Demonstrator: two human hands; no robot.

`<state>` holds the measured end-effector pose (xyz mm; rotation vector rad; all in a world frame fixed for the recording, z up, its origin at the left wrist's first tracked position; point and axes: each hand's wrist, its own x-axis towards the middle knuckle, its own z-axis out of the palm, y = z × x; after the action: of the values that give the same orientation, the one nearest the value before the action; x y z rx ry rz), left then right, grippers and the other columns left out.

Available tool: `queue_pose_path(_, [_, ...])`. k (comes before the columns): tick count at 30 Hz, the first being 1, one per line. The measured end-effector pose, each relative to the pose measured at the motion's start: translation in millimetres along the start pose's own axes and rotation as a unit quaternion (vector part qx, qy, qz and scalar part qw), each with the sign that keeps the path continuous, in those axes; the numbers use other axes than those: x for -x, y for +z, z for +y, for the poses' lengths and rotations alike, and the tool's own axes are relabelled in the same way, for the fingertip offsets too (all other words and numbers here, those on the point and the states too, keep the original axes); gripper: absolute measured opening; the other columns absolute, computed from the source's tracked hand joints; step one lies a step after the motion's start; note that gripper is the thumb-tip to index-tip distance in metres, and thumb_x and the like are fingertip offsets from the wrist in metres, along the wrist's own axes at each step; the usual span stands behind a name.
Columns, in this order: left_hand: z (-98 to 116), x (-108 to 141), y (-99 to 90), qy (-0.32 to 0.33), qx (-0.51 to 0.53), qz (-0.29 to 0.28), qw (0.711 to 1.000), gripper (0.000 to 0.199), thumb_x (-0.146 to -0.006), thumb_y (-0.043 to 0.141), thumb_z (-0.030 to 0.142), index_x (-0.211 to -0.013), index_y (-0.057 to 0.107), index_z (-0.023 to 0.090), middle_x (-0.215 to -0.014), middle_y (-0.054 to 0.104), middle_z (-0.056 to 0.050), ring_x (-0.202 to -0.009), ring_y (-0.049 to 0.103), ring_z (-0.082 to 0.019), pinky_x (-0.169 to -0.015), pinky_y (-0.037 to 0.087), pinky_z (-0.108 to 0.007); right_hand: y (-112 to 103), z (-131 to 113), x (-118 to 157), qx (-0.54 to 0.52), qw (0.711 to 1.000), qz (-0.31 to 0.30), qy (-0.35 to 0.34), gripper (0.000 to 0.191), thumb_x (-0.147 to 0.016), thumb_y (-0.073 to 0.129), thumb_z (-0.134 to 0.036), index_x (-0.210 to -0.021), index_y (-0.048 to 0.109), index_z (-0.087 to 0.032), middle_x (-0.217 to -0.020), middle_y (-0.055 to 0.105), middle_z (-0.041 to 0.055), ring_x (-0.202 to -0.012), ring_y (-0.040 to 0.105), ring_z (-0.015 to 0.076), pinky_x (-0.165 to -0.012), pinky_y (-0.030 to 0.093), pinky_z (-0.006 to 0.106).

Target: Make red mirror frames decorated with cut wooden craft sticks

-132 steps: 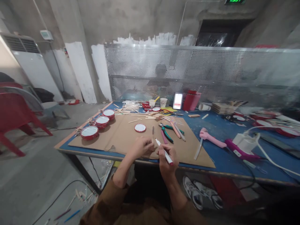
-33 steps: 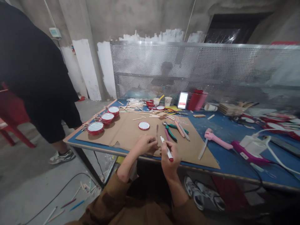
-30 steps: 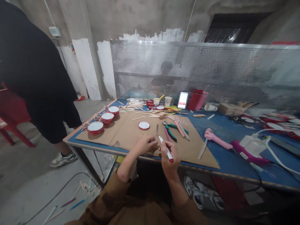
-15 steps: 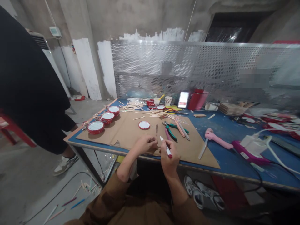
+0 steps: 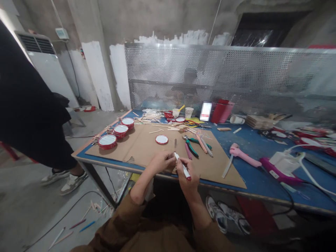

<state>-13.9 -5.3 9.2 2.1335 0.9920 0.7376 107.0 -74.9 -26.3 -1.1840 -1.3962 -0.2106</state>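
My right hand [image 5: 188, 175] is closed on a white marker with a red end [image 5: 183, 167], its tip pointing up and left toward my other hand. My left hand [image 5: 161, 162] has its fingers pinched together at the front of a brown cardboard sheet [image 5: 141, 147]; what they hold is too small to make out. Just beyond the hands lies a small narrow stick [image 5: 175, 143]. A round red-rimmed white disc [image 5: 161, 139] rests on the cardboard past my left hand. Green-handled pliers [image 5: 193, 148] and a purple pen [image 5: 188, 151] lie right of the stick.
Red-rimmed drums [image 5: 107, 141] line the table's left side. Wooden sticks [image 5: 149, 119], paper cups [image 5: 189, 112] and a phone [image 5: 205, 111] stand or lie at the back. A pink glue gun [image 5: 245, 156] and purple power strip [image 5: 280, 171] sit right. A person [image 5: 31, 105] stands left.
My right hand has shifted left with the marker, bringing its tip up to my left hand's fingers. The person at the left has moved further left.
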Motion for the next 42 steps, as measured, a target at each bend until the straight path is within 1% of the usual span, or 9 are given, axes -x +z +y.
queue_pose_path(8, [6.4,1.8,-3.6,-0.01,0.039,-0.03,0.999,0.023,-0.079,0.049,0.021,-0.057,0.051,0.015,-0.056,0.047,0.005,-0.059,0.042,-0.009,-0.057,0.031,-0.02,4.1,4.9,7.2,-0.025,0.992,0.04,0.117,0.016,-0.089,0.051,-0.031,-0.087,0.06,-0.018,-0.072,0.066,0.002,-0.063,0.063,0.0143,-0.061,0.05,0.027])
queue_pose_path(11, [5.4,1.2,-2.5,-0.001,0.034,-0.029,0.999,0.025,-0.081,0.048,0.023,-0.058,0.052,0.015,-0.055,0.048,0.005,-0.057,0.04,-0.009,-0.056,0.031,-0.02,3.0,5.4,7.9,-0.046,0.994,0.03,0.1,0.015,-0.088,0.052,-0.031,-0.087,0.06,-0.018,-0.072,0.065,0.0016,-0.062,0.063,0.0141,-0.06,0.05,0.026])
queue_pose_path(17, [-0.9,-0.8,1.0,0.01,0.006,0.001,1.0,0.022,-0.079,0.05,0.022,-0.057,0.051,0.015,-0.057,0.048,0.004,-0.06,0.042,-0.01,-0.058,0.031,-0.02,0.5,1.5,2.2,-0.02,0.999,0.005,0.034,0.013,-0.087,0.052,-0.028,-0.084,0.061,-0.018,-0.068,0.065,0.0015,-0.059,0.062,0.0138,-0.058,0.05,0.026])
queue_pose_path(21, [-3.9,-0.9,2.0,0.01,0.002,0.001,1.0,0.023,-0.079,0.05,0.024,-0.058,0.051,0.015,-0.056,0.046,0.005,-0.058,0.041,-0.009,-0.057,0.031,-0.02,2.1,3.0,3.3,-0.017,0.997,0.001,0.069,0.016,-0.088,0.052,-0.031,-0.086,0.062,-0.018,-0.069,0.065,0.0018,-0.061,0.062,0.0144,-0.059,0.049,0.026])
queue_pose_path(25, [-4.3,0.2,2.1,0.005,0.021,-0.02,1.0,0.022,-0.08,0.048,0.023,-0.061,0.056,0.015,-0.058,0.054,0.003,-0.058,0.045,-0.009,-0.058,0.033,-0.02,3.6,5.2,6.6,-0.033,0.99,0.041,0.129,0.02,-0.088,0.052,-0.034,-0.088,0.061,-0.017,-0.072,0.065,0.0027,-0.063,0.062,0.015,-0.061,0.049,0.027])
queue_pose_path(30, [-3.8,0.3,2.2,0.002,0.003,-0.011,1.0,0.023,-0.079,0.048,0.023,-0.06,0.058,0.015,-0.059,0.056,0.002,-0.059,0.046,-0.01,-0.058,0.033,-0.02,3.3,5.5,8.4,-0.064,0.984,0.039,0.16,0.023,-0.087,0.052,-0.039,-0.087,0.061,-0.017,-0.072,0.064,0.0025,-0.062,0.06,0.0142,-0.059,0.048,0.026])
queue_pose_path(34, [-0.1,-0.3,1.2,-0.02,-0.03,-0.004,0.999,0.024,-0.079,0.049,0.024,-0.058,0.057,0.015,-0.057,0.054,0.002,-0.057,0.045,-0.01,-0.056,0.032,-0.02,2.7,3.6,7.0,-0.061,0.985,0.036,0.16,0.024,-0.087,0.052,-0.039,-0.087,0.061,-0.017,-0.071,0.064,0.0023,-0.062,0.06,0.014,-0.059,0.047,0.026])
queue_pose_path(39, [3.2,-0.5,1.5,-0.035,-0.055,0.0,0.998,0.023,-0.079,0.05,0.024,-0.06,0.058,0.015,-0.057,0.056,0.002,-0.058,0.046,-0.011,-0.055,0.031,-0.02,1.7,-0.5,3.5,-0.039,0.99,0.044,0.128,0.022,-0.087,0.053,-0.037,-0.085,0.062,-0.016,-0.069,0.063,0.0024,-0.062,0.06,0.0146,-0.06,0.047,0.026])
queue_pose_path(42, [2.3,-0.8,2.1,-0.029,-0.068,0.003,0.997,0.023,-0.08,0.05,0.025,-0.06,0.059,0.015,-0.057,0.055,0.002,-0.058,0.046,-0.01,-0.055,0.03,-0.021,1.8,-0.5,2.9,-0.024,0.992,0.051,0.113,0.022,-0.087,0.053,-0.037,-0.085,0.061,-0.017,-0.067,0.063,0.0023,-0.061,0.06,0.015,-0.06,0.047,0.027])
